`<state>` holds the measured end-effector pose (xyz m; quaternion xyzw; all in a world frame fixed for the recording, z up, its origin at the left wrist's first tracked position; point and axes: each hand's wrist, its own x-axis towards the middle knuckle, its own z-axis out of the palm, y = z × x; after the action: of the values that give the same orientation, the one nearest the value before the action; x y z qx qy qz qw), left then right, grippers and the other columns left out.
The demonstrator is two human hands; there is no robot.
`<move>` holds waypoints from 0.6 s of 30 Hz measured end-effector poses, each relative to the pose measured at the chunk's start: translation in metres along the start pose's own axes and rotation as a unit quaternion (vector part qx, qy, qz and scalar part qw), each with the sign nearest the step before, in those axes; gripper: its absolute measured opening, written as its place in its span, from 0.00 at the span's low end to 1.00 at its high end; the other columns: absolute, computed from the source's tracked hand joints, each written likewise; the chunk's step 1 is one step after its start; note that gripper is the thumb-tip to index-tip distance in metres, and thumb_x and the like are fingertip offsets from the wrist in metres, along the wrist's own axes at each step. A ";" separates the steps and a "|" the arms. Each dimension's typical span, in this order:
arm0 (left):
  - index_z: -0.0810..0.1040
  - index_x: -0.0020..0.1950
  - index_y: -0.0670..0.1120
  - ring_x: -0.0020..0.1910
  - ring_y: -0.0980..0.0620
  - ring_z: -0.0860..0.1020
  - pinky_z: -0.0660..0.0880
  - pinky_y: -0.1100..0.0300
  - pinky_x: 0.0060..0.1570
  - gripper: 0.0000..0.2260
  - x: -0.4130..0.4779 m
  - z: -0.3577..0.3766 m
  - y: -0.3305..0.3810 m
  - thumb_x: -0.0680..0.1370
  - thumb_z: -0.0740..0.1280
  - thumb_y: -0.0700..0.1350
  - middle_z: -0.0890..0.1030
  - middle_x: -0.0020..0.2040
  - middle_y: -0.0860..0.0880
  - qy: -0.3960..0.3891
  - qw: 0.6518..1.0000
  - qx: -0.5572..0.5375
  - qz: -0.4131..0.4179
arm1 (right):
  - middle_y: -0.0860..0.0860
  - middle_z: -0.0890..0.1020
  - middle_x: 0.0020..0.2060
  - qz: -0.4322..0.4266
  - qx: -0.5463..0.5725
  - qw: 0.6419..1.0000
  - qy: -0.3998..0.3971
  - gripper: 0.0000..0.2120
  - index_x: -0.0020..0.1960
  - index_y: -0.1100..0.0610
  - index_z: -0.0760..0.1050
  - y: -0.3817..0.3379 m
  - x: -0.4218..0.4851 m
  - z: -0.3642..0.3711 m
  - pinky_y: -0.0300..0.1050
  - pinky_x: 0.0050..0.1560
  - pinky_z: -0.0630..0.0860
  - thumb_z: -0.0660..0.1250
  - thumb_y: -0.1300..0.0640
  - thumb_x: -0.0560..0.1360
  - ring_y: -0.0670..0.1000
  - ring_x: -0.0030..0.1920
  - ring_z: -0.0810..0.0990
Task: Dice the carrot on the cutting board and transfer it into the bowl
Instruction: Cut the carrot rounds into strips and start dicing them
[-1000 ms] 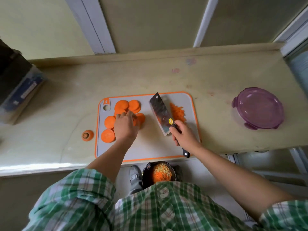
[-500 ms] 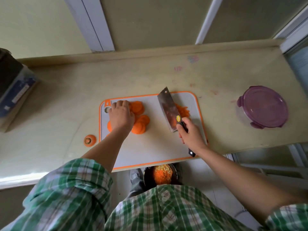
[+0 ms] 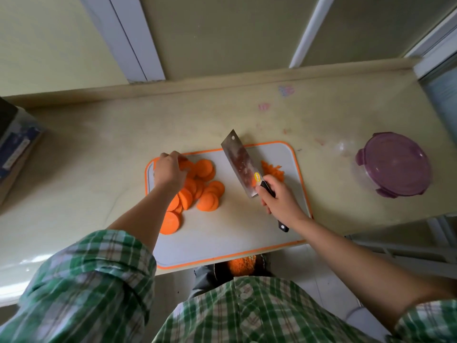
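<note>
Pale green wall with white uprights at the back. Below it, a cream worktop [image 3: 99,157] marked with a few pink stains.

Near the front edge of the worktop, a grey cutting board [image 3: 235,233] with an orange rim. On its left half, carrot slices [image 3: 205,191]: round, thick, overlapping in a loose heap, with one slice nearest the body partly under the left forearm. On the far right part of the board, a small diced heap [image 3: 273,169], just beside the blade and just beyond the right knuckles.

Left grip [image 3: 169,169] at the far left corner of the board, knuckles up, fingers bent down onto the far end of the slices. Pinching one or merely pressing: cannot tell.

Right grip [image 3: 279,199] clenched round the black handle of a cleaver [image 3: 238,162]. Broad blade tilted, flat side showing, pointing away and to the left, tip past the far rim of the board, lying between the slices and the diced heap. Touching the board or raised: cannot tell.

Below the front edge of the worktop, close to the body, a dark bowl [image 3: 260,263], mostly hidden by board and shirt, with orange diced carrot inside.

Far right on the worktop, well apart from the board, a round container [image 3: 393,164] with a purple clip lid. At the left edge, a box [image 3: 17,154] with a blue and white label. Green plaid sleeve [image 3: 86,280] rolled above the left forearm.
</note>
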<state>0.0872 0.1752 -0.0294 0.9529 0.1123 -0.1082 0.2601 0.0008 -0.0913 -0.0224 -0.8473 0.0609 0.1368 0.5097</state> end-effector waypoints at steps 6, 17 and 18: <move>0.80 0.54 0.39 0.45 0.46 0.77 0.72 0.57 0.46 0.10 0.000 -0.012 0.012 0.74 0.72 0.39 0.81 0.47 0.42 0.026 0.982 -0.187 0.012 | 0.52 0.74 0.28 -0.006 0.002 1.000 -0.013 0.05 0.44 0.56 0.69 -0.003 0.001 -0.004 0.43 0.26 0.69 0.62 0.59 0.79 0.49 0.24 0.70; 0.75 0.62 0.41 0.59 0.37 0.72 0.69 0.49 0.58 0.17 -0.005 0.022 0.035 0.74 0.70 0.40 0.76 0.57 0.38 -0.013 0.993 0.090 0.070 | 0.51 0.74 0.28 -0.005 0.009 1.000 -0.020 0.04 0.46 0.59 0.70 -0.001 -0.007 -0.013 0.47 0.27 0.70 0.62 0.59 0.79 0.48 0.24 0.71; 0.75 0.63 0.41 0.59 0.37 0.72 0.69 0.49 0.58 0.18 -0.004 0.022 0.035 0.74 0.71 0.41 0.76 0.58 0.38 -0.020 0.992 0.100 0.069 | 0.50 0.74 0.28 -0.006 0.009 1.000 -0.020 0.04 0.47 0.58 0.70 0.000 -0.007 -0.013 0.47 0.27 0.70 0.62 0.59 0.79 0.49 0.24 0.71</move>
<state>0.0897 0.1338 -0.0301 0.9773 0.0298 -0.1200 0.1723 -0.0039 -0.1034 -0.0145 -0.8400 0.0466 0.1502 0.5192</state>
